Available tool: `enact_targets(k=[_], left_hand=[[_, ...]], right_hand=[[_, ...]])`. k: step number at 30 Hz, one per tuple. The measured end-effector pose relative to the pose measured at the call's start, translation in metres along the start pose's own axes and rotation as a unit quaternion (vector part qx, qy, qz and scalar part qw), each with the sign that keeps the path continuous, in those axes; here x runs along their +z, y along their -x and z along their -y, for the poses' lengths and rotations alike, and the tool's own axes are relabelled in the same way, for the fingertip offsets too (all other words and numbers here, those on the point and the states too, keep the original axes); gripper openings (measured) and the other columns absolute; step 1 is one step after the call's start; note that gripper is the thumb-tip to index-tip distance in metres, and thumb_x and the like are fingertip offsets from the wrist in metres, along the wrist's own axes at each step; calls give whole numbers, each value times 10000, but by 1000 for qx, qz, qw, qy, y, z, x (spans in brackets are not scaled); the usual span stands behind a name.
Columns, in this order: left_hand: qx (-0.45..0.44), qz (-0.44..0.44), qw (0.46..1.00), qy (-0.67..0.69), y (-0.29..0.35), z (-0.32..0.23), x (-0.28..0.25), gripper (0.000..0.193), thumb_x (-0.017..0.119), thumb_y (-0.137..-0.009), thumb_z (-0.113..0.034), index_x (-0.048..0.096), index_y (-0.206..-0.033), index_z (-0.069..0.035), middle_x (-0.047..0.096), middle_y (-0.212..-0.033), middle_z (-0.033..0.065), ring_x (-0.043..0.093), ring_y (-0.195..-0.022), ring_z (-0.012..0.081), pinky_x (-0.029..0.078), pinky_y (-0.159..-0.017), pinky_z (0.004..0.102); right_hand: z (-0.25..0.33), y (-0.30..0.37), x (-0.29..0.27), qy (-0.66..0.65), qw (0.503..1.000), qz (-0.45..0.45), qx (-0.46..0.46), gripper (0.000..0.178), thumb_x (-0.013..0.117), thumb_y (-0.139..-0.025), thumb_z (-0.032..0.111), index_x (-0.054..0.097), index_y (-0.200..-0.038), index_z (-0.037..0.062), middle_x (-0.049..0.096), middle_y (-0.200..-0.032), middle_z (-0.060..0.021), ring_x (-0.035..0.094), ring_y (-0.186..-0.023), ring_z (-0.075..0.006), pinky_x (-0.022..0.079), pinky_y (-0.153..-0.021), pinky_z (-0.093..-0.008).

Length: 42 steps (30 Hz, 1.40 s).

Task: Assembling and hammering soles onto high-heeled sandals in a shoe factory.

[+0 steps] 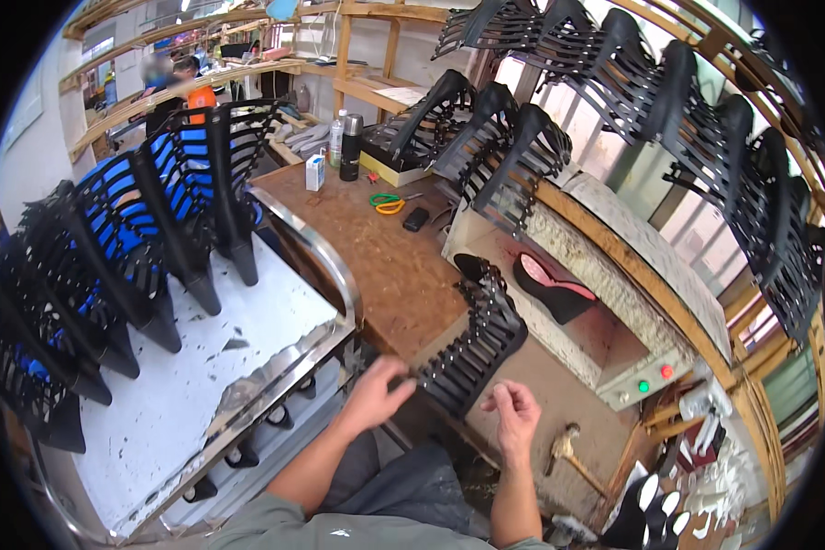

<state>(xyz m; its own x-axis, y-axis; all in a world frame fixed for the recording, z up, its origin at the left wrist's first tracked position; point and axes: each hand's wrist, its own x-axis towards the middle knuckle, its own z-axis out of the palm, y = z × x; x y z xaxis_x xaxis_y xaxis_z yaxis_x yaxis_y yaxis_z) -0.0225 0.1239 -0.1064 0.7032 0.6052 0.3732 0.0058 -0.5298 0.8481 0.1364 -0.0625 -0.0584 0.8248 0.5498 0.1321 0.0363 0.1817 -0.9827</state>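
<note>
A tall black strappy sandal [472, 353] lies on its side on the workbench in front of me, its many straps fanned toward the left. My left hand [380, 394] is beside the lower left ends of the straps, thumb and fingers apart; I cannot tell whether the fingertips touch them. To the right of the sandal's lower end is my right hand [513, 414], fingers curled in and pressed together. Anything between those fingers is too small to make out. Inside the open-fronted machine box beyond the sandal lies a black sole with a pink insole [555, 286].
At left, a metal-railed cart [284, 302] carries several tall black strappy sandals [170, 229]. A hammer [568, 449] rests at the right. Green-and-yellow scissors [388, 203], a black flask [350, 147] and a small box [315, 172] sit farther back. More sandals [614, 64] line the upper shelf.
</note>
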Motion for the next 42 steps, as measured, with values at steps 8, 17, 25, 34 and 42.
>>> enact_targets(k=[8, 17, 25, 34, 42], left_hand=[[108, -265, 958, -20, -341, -94, -42, 512, 716, -794, -346, 551, -1156, -24, 416, -1296, 263, 407, -1227, 417, 366, -1012, 424], [-24, -26, 991, 129, -618, -9, -97, 726, 746, -706, -518, 574, -1255, -75, 543, -1268, 250, 516, -1192, 311, 388, -1012, 358], [92, -91, 943, -306, -579, -81, -13, 719, 670, -680, -592, 616, -1167, -66, 534, -1262, 228, 512, -1180, 362, 453, -940, 398], [-17, -277, 961, -14, -373, -153, -113, 530, 824, -634, -336, 635, -1003, -6, 478, -1177, 226, 523, -1060, 365, 452, -895, 407], [-96, -271, 929, -233, -332, -50, -61, 585, 786, -644, -407, 630, -1051, -17, 411, -1251, 364, 493, -1038, 475, 411, -900, 486]], right_hand=[[128, -238, 93, 123, 975, 110, -149, 350, 614, -902, 73, 495, -1223, 2, 564, -1097, -62, 575, -830, -91, 479, -659, -212], [212, -435, 175, 490, 795, -79, -350, 715, 643, -795, 493, 436, -1342, 83, 404, -1403, -224, 386, -1281, -390, 302, -1054, -472], [185, -468, 97, 529, 823, -42, -202, 772, 650, -788, 522, 415, -1368, 71, 375, -1444, -177, 330, -1338, -356, 262, -1108, -426], [218, -381, -40, 569, 803, -178, -21, 564, 633, -854, 415, 532, -1227, 3, 580, -1201, -225, 552, -1119, -335, 438, -907, -411], [186, -370, -54, 501, 836, -198, -103, 597, 691, -831, 366, 513, -1210, -58, 613, -1132, -189, 593, -1031, -312, 428, -912, -380]])
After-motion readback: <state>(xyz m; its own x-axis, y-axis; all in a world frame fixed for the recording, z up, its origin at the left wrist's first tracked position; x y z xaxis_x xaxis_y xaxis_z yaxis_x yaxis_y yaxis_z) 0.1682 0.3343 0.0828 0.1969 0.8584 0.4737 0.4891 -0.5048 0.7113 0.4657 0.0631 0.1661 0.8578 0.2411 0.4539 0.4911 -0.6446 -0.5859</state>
